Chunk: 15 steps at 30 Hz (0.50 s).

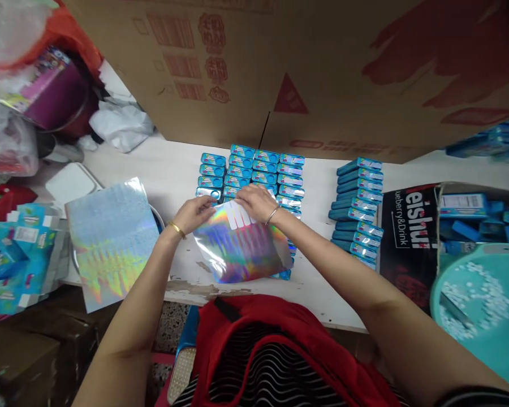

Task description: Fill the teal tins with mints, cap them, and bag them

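A shiny holographic sticker sheet [246, 254] tilts over the table in front of me, with a few pale bare strips near its top edge. My right hand [258, 202] grips that top edge, its fingers curled over it. At the sheet's upper left corner, my left hand [192, 216] has its thumb and fingers pinched together. Rows of small blue boxes [240, 161] stand just beyond both hands, partly hidden by the sheet and the right hand. Boxes in the right-hand column [292, 169] have shiny strips on their ends.
A large cardboard box [246, 73] walls off the back. More blue boxes [360, 195] stand in a column at right, beside a black carton [409, 237] and a turquoise basin [487, 254] holding white bits. Another holographic sheet [112, 237] and flattened blue cartons [23, 254] lie left.
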Available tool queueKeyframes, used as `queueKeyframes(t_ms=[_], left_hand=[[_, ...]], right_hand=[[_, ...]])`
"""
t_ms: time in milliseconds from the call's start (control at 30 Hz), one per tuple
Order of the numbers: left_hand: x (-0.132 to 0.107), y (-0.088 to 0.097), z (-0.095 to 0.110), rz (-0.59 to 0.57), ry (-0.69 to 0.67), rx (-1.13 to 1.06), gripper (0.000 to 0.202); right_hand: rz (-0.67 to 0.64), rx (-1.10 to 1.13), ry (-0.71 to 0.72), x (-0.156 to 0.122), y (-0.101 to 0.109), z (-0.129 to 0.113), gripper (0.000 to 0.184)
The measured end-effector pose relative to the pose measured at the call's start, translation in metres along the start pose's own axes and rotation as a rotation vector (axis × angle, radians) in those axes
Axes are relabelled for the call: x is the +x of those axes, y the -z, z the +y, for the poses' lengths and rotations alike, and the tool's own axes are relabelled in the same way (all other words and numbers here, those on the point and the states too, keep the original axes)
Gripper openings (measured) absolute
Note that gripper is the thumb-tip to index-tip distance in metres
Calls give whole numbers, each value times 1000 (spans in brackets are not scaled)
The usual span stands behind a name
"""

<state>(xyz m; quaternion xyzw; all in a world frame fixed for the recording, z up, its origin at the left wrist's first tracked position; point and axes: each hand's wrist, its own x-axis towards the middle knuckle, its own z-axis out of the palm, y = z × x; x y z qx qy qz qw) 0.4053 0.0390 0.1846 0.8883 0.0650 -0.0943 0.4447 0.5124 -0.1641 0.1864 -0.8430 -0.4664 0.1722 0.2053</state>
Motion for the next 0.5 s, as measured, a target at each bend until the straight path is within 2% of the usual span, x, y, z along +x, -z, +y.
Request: queueKeyframes(t_ms=[67,200,333,500], left_hand=[[3,-2,-4,1,-33,51,23],[10,-12,-1,48,-131,266,19],[13,-20,8,118,-148,552,24],[7,-32,16,204,-161,673,28]], right_hand=[[6,-15,20,3,0,3,26],[-39,-7,3,10,-7,-3,27],[-42,-3,-25,18,-10,-6,26],[-60,12,-32,31,-8,1,27]])
